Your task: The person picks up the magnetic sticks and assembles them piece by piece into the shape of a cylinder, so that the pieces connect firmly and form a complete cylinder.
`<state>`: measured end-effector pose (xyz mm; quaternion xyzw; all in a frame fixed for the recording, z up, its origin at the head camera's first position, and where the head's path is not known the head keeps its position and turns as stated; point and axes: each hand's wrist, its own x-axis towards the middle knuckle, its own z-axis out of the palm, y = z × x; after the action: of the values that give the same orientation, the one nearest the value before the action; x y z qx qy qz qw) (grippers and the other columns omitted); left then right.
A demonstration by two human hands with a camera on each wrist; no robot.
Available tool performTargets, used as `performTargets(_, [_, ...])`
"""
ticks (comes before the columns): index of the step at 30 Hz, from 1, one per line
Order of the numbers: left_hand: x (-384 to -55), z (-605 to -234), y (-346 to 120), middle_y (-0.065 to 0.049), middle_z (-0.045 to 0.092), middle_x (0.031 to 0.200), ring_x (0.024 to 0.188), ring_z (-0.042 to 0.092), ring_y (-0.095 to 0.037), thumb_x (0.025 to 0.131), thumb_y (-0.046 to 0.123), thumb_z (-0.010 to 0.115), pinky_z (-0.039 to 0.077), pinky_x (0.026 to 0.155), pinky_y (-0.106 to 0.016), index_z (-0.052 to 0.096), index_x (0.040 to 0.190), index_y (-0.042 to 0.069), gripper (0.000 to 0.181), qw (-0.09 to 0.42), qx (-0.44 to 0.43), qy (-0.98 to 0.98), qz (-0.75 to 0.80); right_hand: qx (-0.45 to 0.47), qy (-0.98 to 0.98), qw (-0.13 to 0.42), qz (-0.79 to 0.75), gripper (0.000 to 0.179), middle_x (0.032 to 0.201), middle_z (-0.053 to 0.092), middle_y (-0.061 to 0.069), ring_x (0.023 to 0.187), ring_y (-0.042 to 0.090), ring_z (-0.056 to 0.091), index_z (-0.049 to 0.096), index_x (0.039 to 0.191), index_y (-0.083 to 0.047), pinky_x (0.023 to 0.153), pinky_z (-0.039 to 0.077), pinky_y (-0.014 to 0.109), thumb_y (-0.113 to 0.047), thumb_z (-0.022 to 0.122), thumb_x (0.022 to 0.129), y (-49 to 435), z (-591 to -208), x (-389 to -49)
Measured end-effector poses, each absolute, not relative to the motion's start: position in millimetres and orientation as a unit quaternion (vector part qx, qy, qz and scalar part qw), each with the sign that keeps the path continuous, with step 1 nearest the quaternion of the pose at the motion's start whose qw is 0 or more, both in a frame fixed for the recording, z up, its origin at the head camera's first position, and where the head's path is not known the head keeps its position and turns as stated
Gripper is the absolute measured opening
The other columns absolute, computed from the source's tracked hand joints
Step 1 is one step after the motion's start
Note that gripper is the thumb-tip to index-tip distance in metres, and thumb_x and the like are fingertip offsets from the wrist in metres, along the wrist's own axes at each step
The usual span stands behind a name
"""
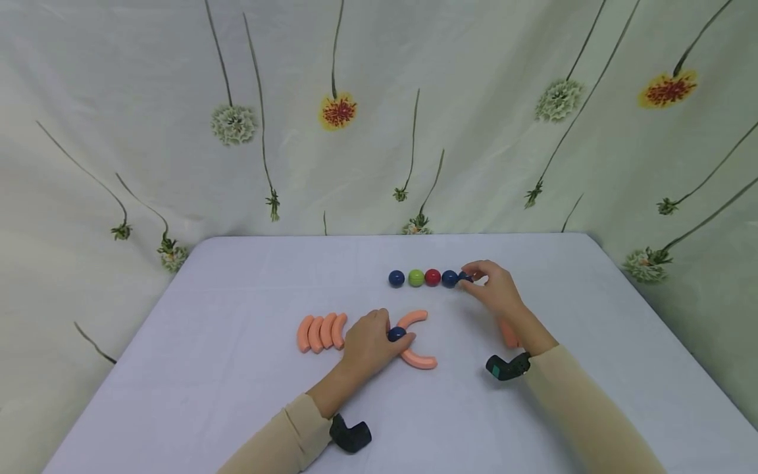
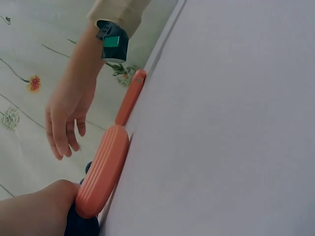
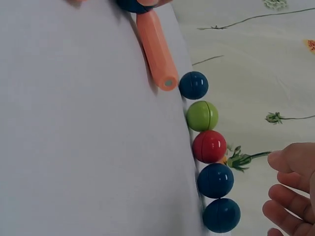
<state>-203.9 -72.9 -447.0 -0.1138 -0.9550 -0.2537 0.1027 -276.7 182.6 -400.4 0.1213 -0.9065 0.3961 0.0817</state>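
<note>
My left hand [image 1: 368,345] pinches a dark blue ball [image 1: 397,334] between thumb and fingers, low over the table. Two curved orange sticks [image 1: 419,361] meet that ball and spread out to its right; in the left wrist view one ribbed stick [image 2: 106,169] overlaps the ball. Farther back, my right hand [image 1: 496,289] hovers by the right end of a row of balls, thumb and fingers parted around the last blue ball [image 1: 466,277]. The right wrist view shows its fingertips [image 3: 278,158] apart from the balls. Left to right, the row runs blue, green [image 1: 416,278], red [image 1: 433,277], blue, blue.
Several curved orange sticks [image 1: 316,333] lie side by side left of my left hand. More orange pieces [image 1: 509,333] show partly behind my right forearm. The white-covered table [image 1: 225,283] ends at a flower-patterned cloth [image 1: 379,59] behind.
</note>
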Motion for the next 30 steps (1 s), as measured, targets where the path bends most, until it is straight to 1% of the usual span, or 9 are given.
performTargets(4, [-203.4, -451.7, -73.2, 0.002, 0.040, 0.069, 0.055, 0.038, -0.010, 0.082, 0.053, 0.070, 0.027, 0.044, -0.023, 0.049, 0.079, 0.013, 0.046, 0.125, -0.124, -0.954, -0.244, 0.105, -0.913, 0.077, 0.388, 0.034, 0.111, 0.062, 0.019, 0.103, 0.034, 0.056, 0.063, 0.119, 0.004, 0.084, 0.047, 0.046, -0.014, 0.069, 0.090, 185.8, -398.0, -288.0])
performTargets(8, [-203.8, -455.3, -72.6, 0.001, 0.045, 0.077, 0.060, 0.041, -0.011, 0.083, 0.052, 0.069, 0.031, 0.045, -0.022, 0.053, 0.089, 0.011, 0.045, 0.140, -0.137, -0.948, -0.253, 0.082, -0.920, 0.067, 0.377, 0.034, 0.113, 0.061, 0.020, 0.105, 0.034, 0.056, 0.062, 0.119, 0.004, 0.087, 0.047, 0.046, -0.015, 0.067, 0.091, 186.7, -399.1, -297.6])
performTargets(10, [-204.5, -456.5, -72.9, 0.000, 0.050, 0.083, 0.065, 0.044, -0.011, 0.085, 0.050, 0.068, 0.035, 0.048, -0.023, 0.055, 0.097, 0.009, 0.045, 0.139, -0.147, -0.942, -0.267, 0.072, -0.923, 0.060, 0.372, 0.035, 0.114, 0.061, 0.020, 0.106, 0.034, 0.056, 0.062, 0.120, 0.004, 0.088, 0.047, 0.046, -0.015, 0.067, 0.091, 186.4, -400.0, -301.5])
performTargets(13, [-206.4, -458.1, -74.5, -0.001, 0.056, 0.093, 0.075, 0.049, -0.012, 0.088, 0.047, 0.065, 0.041, 0.056, -0.023, 0.057, 0.110, 0.009, 0.045, 0.132, -0.169, -0.933, -0.289, 0.062, -0.927, 0.047, 0.367, 0.036, 0.116, 0.061, 0.020, 0.108, 0.034, 0.055, 0.061, 0.122, 0.003, 0.089, 0.047, 0.046, -0.016, 0.067, 0.091, 186.0, -402.0, -306.5])
performTargets(15, [-208.0, -458.7, -76.2, -0.001, 0.058, 0.098, 0.081, 0.052, -0.013, 0.089, 0.045, 0.064, 0.043, 0.060, -0.025, 0.058, 0.115, 0.011, 0.043, 0.128, -0.185, -0.928, -0.296, 0.058, -0.929, 0.037, 0.365, 0.037, 0.118, 0.060, 0.020, 0.110, 0.035, 0.054, 0.060, 0.123, 0.003, 0.089, 0.047, 0.046, -0.016, 0.066, 0.092, 186.2, -404.0, -309.4])
performTargets(17, [-209.9, -460.2, -77.6, 0.001, 0.058, 0.099, 0.085, 0.053, -0.013, 0.090, 0.045, 0.062, 0.044, 0.062, -0.026, 0.059, 0.117, 0.014, 0.042, 0.121, -0.199, -0.926, -0.297, 0.053, -0.930, 0.025, 0.364, 0.038, 0.120, 0.059, 0.020, 0.111, 0.035, 0.053, 0.060, 0.124, 0.002, 0.089, 0.047, 0.046, -0.017, 0.066, 0.092, 187.8, -406.8, -312.2])
performTargets(22, [-211.6, -461.4, -80.6, 0.001, 0.056, 0.098, 0.085, 0.052, -0.013, 0.087, 0.045, 0.062, 0.044, 0.061, -0.027, 0.063, 0.118, 0.019, 0.040, 0.109, -0.219, -0.923, -0.297, 0.048, -0.930, 0.001, 0.364, 0.041, 0.124, 0.056, 0.021, 0.114, 0.036, 0.052, 0.058, 0.126, 0.002, 0.090, 0.047, 0.047, -0.018, 0.067, 0.091, 194.3, -417.1, -319.3])
performTargets(26, [-210.7, -460.6, -82.0, 0.000, 0.055, 0.097, 0.080, 0.050, -0.012, 0.084, 0.044, 0.064, 0.042, 0.057, -0.025, 0.064, 0.123, 0.021, 0.045, 0.102, -0.223, -0.925, -0.290, 0.053, -0.931, -0.006, 0.361, 0.044, 0.123, 0.057, 0.022, 0.111, 0.036, 0.053, 0.057, 0.127, 0.002, 0.089, 0.047, 0.046, -0.017, 0.068, 0.090, 196.6, -424.2, -322.3])
performTargets(30, [-210.0, -460.1, -82.6, 0.000, 0.054, 0.099, 0.081, 0.049, -0.012, 0.084, 0.045, 0.064, 0.041, 0.058, -0.024, 0.063, 0.128, 0.023, 0.050, 0.091, -0.229, -0.928, -0.279, 0.049, -0.933, -0.011, 0.358, 0.045, 0.121, 0.057, 0.022, 0.108, 0.035, 0.054, 0.057, 0.128, 0.002, 0.089, 0.047, 0.045, -0.017, 0.069, 0.089, 194.5, -426.7, -320.4])
